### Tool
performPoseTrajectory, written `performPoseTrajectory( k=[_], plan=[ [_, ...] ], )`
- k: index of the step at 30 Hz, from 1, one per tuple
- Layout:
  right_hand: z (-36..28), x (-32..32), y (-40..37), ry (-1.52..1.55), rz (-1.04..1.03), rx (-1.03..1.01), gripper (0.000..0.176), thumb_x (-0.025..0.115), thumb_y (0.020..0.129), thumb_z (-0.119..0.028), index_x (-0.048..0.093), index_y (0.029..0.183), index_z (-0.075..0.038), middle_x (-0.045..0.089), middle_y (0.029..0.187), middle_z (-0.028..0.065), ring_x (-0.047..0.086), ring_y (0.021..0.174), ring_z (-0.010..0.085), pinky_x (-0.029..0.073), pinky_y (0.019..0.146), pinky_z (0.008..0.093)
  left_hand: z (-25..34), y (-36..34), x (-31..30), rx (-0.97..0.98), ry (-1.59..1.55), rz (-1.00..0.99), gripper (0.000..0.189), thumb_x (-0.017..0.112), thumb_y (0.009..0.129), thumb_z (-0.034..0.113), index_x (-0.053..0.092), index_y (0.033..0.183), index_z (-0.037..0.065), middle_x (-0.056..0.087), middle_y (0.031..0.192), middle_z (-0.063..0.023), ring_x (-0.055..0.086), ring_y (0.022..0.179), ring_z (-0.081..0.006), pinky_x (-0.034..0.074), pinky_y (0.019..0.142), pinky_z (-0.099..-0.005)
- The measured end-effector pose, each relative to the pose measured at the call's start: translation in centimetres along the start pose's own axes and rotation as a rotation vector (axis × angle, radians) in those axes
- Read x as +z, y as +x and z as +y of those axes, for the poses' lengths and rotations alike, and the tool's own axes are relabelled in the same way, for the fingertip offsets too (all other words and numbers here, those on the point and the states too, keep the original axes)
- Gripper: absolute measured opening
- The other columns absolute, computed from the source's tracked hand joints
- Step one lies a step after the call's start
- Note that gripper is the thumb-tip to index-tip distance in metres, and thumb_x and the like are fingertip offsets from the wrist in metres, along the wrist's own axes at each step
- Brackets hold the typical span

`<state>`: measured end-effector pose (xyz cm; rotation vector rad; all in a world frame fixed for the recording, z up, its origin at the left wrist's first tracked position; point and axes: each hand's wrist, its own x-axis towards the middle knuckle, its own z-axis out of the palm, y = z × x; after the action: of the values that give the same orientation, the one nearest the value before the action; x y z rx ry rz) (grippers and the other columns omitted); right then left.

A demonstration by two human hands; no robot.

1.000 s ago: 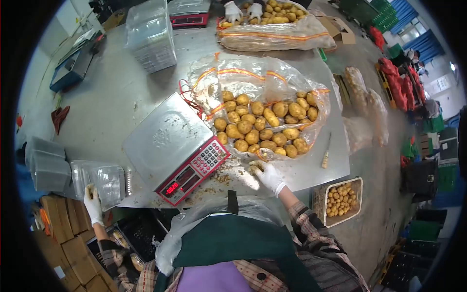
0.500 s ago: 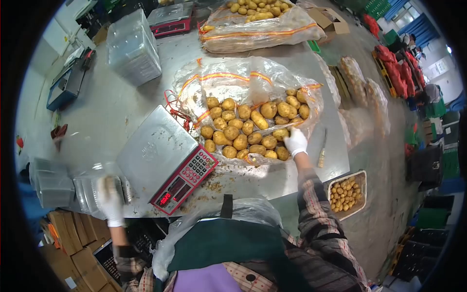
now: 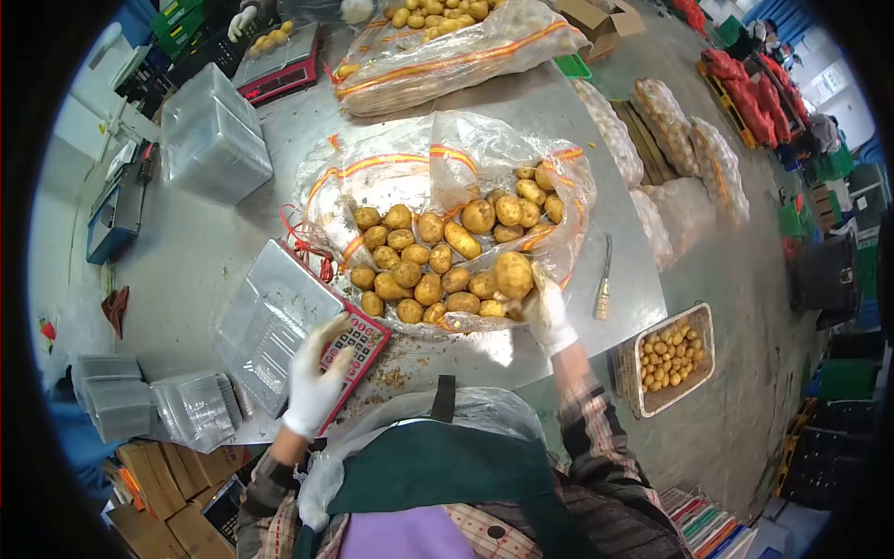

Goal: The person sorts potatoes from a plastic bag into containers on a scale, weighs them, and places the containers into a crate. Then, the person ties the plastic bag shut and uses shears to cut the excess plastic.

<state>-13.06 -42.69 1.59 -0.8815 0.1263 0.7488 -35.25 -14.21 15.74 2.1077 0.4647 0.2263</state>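
Observation:
My left hand, in a white glove, has its fingers spread over the keypad end of the red scale. A clear plastic tray lies on the scale's plate, just beyond that hand. In my gloved right hand is a large potato, held at the near right edge of the open clear bag. Many loose potatoes lie in the mouth of this bag.
Stacked clear trays stand at the back left, more trays at the near left. A knife lies to the right. Beyond are a full potato bag, a second scale and another person's gloved hand. A potato crate stands below.
My left hand has moved right from the near-left trays to the scale, where a clear tray now lies. My right hand has taken hold of a potato and lifted it.

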Motion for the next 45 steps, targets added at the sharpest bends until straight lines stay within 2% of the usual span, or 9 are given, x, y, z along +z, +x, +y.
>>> performPoseTrajectory(
  k=[4, 7, 12, 15, 20, 24, 30, 39, 45],
  plan=[
    [1.1, 7.1, -2.2, -0.018, -0.058, 0.125, 0.044, 0.048, 0.098, -0.033, 0.052, 0.124, 0.001, 0.062, 0.114, 0.0172, 0.065, 0.094, 0.0255, 0.056, 0.067, 0.037, 2.4, 4.9, 7.3, -0.024, -0.395, -0.268, 0.071, 0.063, 0.081, 0.001, 0.03, 0.144, 0.001, 0.044, 0.139, -0.0135, 0.043, 0.127, -0.0196, 0.041, 0.1, -0.0321],
    [-1.1, 9.4, -2.3, -1.08, -0.323, -0.096, 0.032, 0.052, 0.092, -0.024, 0.064, 0.108, 0.001, 0.064, 0.112, 0.0198, 0.064, 0.098, 0.0262, 0.05, 0.085, 0.039, 1.9, 7.0, 11.3, -0.11, -0.598, -0.287, 0.048, 0.066, 0.084, 0.009, 0.047, 0.128, 0.0, 0.057, 0.117, -0.0132, 0.058, 0.105, -0.0189, 0.049, 0.089, -0.0302],
    [-5.6, 6.2, 6.5, -1.661, 0.353, -0.39, 0.043, 0.063, 0.08, -0.024, 0.06, 0.119, -0.006, 0.062, 0.112, 0.0202, 0.057, 0.105, 0.0363, 0.043, 0.094, 0.0414, 0.8, 7.0, 12.0, -0.512, -0.991, -0.352, 0.015, 0.053, 0.094, 0.013, 0.059, 0.092, -0.001, 0.065, 0.082, -0.0118, 0.065, 0.072, -0.0188, 0.054, 0.069, -0.0295],
    [-4.4, 2.3, 11.9, -1.792, 0.268, -0.684, 0.045, 0.066, 0.078, -0.022, 0.059, 0.12, -0.006, 0.062, 0.111, 0.0202, 0.058, 0.101, 0.0371, 0.043, 0.093, 0.0429, 0.6, 7.5, 11.8, -0.644, -1.126, -0.42, 0.02, 0.05, 0.096, 0.015, 0.059, 0.09, -0.002, 0.064, 0.084, -0.0151, 0.065, 0.072, -0.023, 0.055, 0.066, -0.0326],
    [-6.5, 3.7, 11.5, -0.827, 0.085, -0.186, 0.034, 0.06, 0.082, -0.012, 0.063, 0.114, -0.001, 0.066, 0.111, 0.015, 0.06, 0.106, 0.0204, 0.046, 0.092, 0.0296, 0.3, 8.3, 11.8, -0.628, -1.24, -0.47, 0.03, 0.052, 0.095, 0.016, 0.05, 0.12, -0.001, 0.064, 0.091, -0.0156, 0.066, 0.079, -0.0262, 0.057, 0.066, -0.0351],
    [-5.4, 7.4, 6.2, -1.041, -0.45, -0.157, 0.033, 0.059, 0.088, -0.01, 0.062, 0.12, -0.005, 0.065, 0.118, 0.0111, 0.06, 0.108, 0.0175, 0.046, 0.096, 0.031, 3.6, 9.2, 11.5, -0.676, -1.408, -0.324, 0.054, 0.055, 0.094, 0.017, 0.031, 0.141, 0.008, 0.059, 0.109, -0.017, 0.066, 0.086, -0.0288, 0.057, 0.069, -0.0393],
    [-6.2, 0.4, 13.7, -1.716, 0.43, -0.585, 0.041, 0.056, 0.083, -0.017, 0.057, 0.12, 0.001, 0.062, 0.095, 0.025, 0.061, 0.09, 0.0388, 0.049, 0.079, 0.0477, 0.9, 9.0, 10.8, -0.62, -1.399, -0.597, 0.046, 0.047, 0.098, 0.035, 0.032, 0.136, 0.013, 0.056, 0.109, -0.0204, 0.062, 0.081, -0.0265, 0.055, 0.062, -0.0351],
    [-7.8, 0.4, 20.9, -2.145, 0.403, -0.151, 0.056, 0.068, 0.075, -0.042, 0.059, 0.117, -0.007, 0.06, 0.106, 0.0236, 0.061, 0.093, 0.0378, 0.048, 0.086, 0.0455, 1.6, 8.3, 9.9, -0.724, -1.419, -0.479, 0.038, 0.041, 0.1, 0.035, 0.035, 0.133, 0.015, 0.055, 0.112, -0.0211, 0.061, 0.092, -0.0298, 0.055, 0.063, -0.0357],
    [-10.7, -5.0, 21.3, -0.819, 0.237, -0.142, 0.037, 0.043, 0.094, -0.034, 0.06, 0.109, -0.004, 0.068, 0.09, 0.0136, 0.065, 0.083, 0.0275, 0.054, 0.07, 0.0408, 0.6, 7.6, 8.4, -0.708, -1.435, -0.413, 0.038, 0.042, 0.1, 0.033, 0.035, 0.134, 0.017, 0.054, 0.116, -0.0199, 0.061, 0.095, -0.0303, 0.055, 0.063, -0.0361]
  ],
)
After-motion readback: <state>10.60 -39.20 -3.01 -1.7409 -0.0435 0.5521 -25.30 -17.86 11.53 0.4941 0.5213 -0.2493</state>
